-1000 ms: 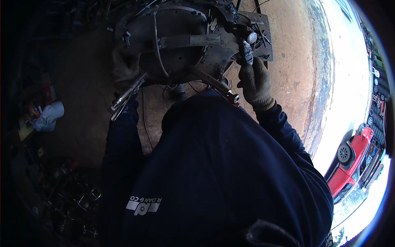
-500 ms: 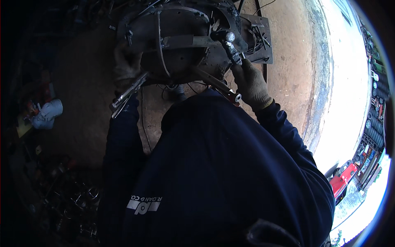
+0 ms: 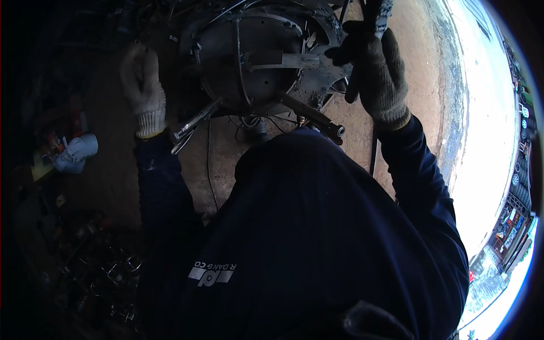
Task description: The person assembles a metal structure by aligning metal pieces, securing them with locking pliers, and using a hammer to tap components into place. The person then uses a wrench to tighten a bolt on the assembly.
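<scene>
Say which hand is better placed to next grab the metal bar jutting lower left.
Probably your left hand: it's closer to that metal bar, with no tool visible. Your right hand is across the metal assembly, apparently holding a dark object.

We see navy all over the sweatshirt (image 3: 317, 226), broken by a white print (image 3: 212, 274) on the chest. Our left glove (image 3: 141, 85) is dusty beige with a ribbed, yellow-edged cuff (our right glove (image 3: 383, 85) reads darker, a brownish grey with a yellowish hem). We make out sooty grey-black on the steel plate (image 3: 317, 80), paler grey on the curved rod (image 3: 239, 61), and mottled orange-brown on the floor (image 3: 426, 85).
</scene>
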`<state>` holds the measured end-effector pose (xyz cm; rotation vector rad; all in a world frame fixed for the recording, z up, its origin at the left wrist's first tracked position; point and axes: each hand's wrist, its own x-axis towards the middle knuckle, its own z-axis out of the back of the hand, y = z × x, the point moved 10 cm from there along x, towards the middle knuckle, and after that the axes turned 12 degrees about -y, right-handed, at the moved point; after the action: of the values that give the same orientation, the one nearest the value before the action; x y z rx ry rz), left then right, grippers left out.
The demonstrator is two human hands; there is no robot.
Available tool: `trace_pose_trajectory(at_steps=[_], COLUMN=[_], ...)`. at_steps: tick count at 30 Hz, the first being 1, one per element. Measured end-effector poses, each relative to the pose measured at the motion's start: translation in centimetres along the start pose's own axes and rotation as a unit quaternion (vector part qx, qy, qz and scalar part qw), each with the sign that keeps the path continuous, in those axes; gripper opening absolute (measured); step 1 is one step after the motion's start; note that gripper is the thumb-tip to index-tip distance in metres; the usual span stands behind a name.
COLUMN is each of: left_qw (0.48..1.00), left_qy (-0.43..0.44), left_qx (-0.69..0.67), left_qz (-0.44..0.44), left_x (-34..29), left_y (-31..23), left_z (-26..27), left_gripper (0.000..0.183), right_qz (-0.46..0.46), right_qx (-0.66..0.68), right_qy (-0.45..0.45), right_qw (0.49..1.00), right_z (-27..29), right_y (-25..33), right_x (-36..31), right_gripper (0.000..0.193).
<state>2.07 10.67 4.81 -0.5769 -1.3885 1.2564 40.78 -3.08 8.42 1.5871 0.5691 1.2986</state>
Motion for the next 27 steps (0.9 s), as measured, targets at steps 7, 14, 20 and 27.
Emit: trace_pose_trajectory(at_steps=[7, 14, 20, 27], left_qw=[0.927, 0.981, 0.958, 0.904], left_qy=[0.297, 0.188, 0.169, 0.229], left_qx=[0.019, 0.037, 0.061, 0.076], left_qz=[-0.228, -0.011, 0.223, 0.353], left_x=[-2.3, -1.6, -7.2, -13.9], left_y=[-17.5, -9.6, 0.9, 5.8], left_z=[-9.0, -1.5, 7.5, 8.8], left_gripper=[0.062, 0.042, 0.047, 0.052], right_qz=[-0.08, 0.046, -0.001, 0.084], right_qx=[0.041, -0.141, -0.227, -0.342], right_qy=[0.037, 0.281, 0.217, 0.217], right_qw=[0.995, 0.948, 0.949, 0.911], right_z=[-12.0, -16.2, -6.4, -6.3], right_y=[9.3, 8.3, -6.6, -8.3], right_x=[9.7, 8.9, 1.9, -2.9], right_gripper=[0.041, 0.049, 0.037, 0.04])
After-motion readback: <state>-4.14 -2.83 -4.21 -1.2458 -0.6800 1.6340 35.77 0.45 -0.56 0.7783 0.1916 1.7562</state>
